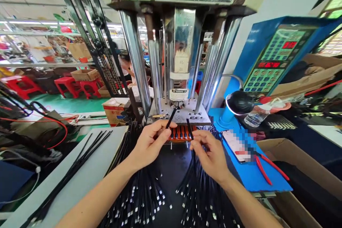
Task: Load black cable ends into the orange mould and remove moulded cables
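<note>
Between thumb and fingers, my left hand [152, 140] pinches a thin black cable [171, 117] whose tip points up toward the press plate. My right hand [211, 151] grips another black cable [189, 126], held nearly upright. Just beyond both hands, under the press's metal plate [184, 114], sits an orange mould [180, 133] with dark pieces in its slots. Below my hands lie two bundles of black cables with shiny metal ends: a left bundle [136, 199] and a right bundle [203, 196]. My forearms cover parts of both bundles.
Several black cables [77, 167] lie on the grey board at left. On the blue surface at right are red-handled pliers [264, 171], a phone [235, 146] and a black lamp [239, 102]. A control panel [278, 58] and plastic bottle [255, 115] stand beyond; a cardboard box [280, 146] is nearer.
</note>
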Action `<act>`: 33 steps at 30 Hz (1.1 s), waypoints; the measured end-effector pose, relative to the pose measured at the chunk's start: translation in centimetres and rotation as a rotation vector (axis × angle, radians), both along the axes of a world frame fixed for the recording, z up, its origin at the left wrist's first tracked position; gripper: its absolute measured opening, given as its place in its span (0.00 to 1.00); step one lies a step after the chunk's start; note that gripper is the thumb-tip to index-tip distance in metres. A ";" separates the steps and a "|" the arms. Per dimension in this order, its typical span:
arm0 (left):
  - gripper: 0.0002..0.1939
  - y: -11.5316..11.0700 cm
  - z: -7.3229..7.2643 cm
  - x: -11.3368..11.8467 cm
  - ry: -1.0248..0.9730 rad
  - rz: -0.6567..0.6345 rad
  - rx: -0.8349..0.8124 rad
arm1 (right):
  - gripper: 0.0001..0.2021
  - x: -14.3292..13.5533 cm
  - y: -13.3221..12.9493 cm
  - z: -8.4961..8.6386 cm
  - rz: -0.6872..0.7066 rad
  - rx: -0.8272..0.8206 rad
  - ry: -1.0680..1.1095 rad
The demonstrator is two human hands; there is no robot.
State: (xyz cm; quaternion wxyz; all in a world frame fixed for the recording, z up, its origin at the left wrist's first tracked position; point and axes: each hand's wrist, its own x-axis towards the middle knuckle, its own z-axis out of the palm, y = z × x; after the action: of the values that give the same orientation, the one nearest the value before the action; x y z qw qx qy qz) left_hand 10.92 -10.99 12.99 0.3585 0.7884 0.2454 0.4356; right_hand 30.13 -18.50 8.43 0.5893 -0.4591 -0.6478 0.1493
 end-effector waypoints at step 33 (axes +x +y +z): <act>0.09 10.3 -14.3 -12.0 -0.030 0.930 -0.566 | 0.12 6.7 -0.4 -10.1 -0.290 -0.617 -1.087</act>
State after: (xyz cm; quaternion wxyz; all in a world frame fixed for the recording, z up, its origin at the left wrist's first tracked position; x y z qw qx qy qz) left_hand -1.04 -0.73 -1.29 0.3294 0.4630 0.6708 0.4766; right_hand 36.78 -18.94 -1.70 0.0320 -0.7009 -0.7125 -0.0065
